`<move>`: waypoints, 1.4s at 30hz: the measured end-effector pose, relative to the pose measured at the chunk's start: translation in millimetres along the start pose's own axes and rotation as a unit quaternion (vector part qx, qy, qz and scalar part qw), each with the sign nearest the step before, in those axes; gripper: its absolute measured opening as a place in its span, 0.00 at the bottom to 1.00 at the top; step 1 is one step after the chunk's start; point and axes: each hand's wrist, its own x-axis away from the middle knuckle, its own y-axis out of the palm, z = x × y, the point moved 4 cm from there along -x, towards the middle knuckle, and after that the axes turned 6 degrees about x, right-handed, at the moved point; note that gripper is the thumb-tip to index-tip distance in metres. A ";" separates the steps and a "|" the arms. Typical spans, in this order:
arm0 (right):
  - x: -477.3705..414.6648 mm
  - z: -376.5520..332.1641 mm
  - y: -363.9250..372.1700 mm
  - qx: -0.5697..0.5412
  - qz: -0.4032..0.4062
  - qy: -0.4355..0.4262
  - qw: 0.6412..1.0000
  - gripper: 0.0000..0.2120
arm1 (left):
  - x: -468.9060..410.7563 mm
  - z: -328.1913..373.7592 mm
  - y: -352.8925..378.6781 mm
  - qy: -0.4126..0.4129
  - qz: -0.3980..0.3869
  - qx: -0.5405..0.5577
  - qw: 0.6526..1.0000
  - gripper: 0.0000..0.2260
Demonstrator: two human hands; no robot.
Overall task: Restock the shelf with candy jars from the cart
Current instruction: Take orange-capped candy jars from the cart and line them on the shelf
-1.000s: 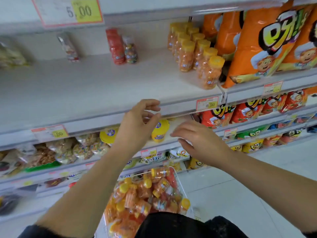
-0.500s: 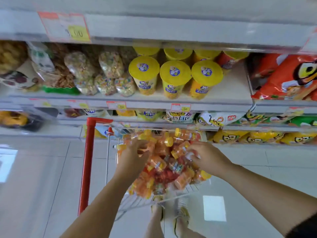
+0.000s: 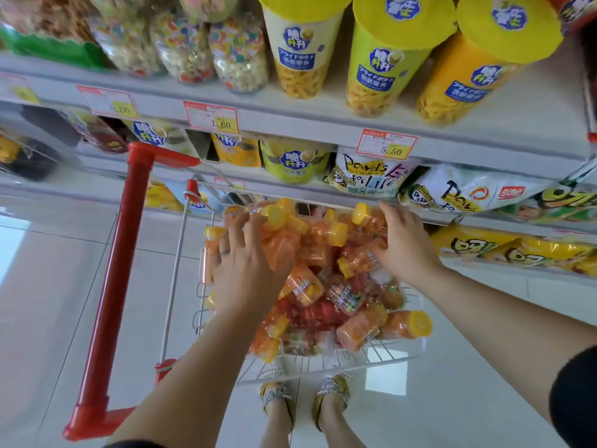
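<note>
Down at aisle level it's a glossy white tile floor [image 3: 48,302] with a couple of bright light patches on it, and a grey shelf [image 3: 290,114] unit running across the top of the view.

The wire cart [image 3: 371,357] is parked right up against the lower shelves, with one red handle [image 3: 119,270] on its left side. All the jars [image 3: 303,287] are in that cart, none on the shelf that I can see. They're heaped every which way, orange and red with yellow lids, too jumbled for a proper count.

Both hands are down in the pile. The left hand [image 3: 245,263] has its fingers spread and curled over jars on the left of the heap. The right hand [image 3: 403,244] grips jars at the far right, thumb tucked under and fingers over the top.

Counting what I can:
- three yellow-lidded tubs [image 3: 384,66] along the front of the upper shelf
- clear bags [image 3: 239,53] of colourful cereal just left of them, at least three
- three readable price tags [image 3: 211,116] on that shelf edge
- two sandalled feet [image 3: 274,402] showing below the cart

Snack packs [image 3: 365,173] fill the shelf below, right behind the cart.
</note>
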 end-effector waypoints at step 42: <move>35.0 -15.6 -16.3 -0.160 0.109 -0.073 0.978 0.29 | -25.0 27.3 25.3 -0.137 -0.211 -0.141 0.957 0.31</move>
